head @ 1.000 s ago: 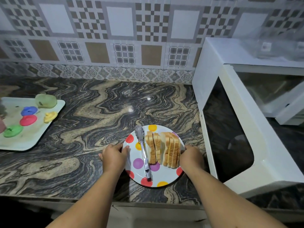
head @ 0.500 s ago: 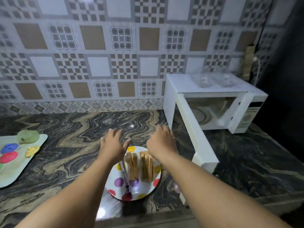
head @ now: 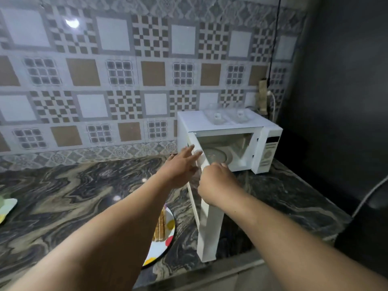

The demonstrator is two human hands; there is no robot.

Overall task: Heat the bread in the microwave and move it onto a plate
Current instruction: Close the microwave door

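Beside the open microwave [head: 228,143], both hands reach toward its door [head: 206,219], left hand [head: 180,164] spread flat, right hand [head: 216,181] loosely curled and holding nothing, bread [head: 160,226] on its plate [head: 161,246] on the bench [head: 73,196]; next, probably, loading the bread.

patterned wall tiles [head: 117,72], marble countertop [head: 69,192]

Bread [head: 160,226] on plate [head: 162,246], left of microwave [head: 228,131].
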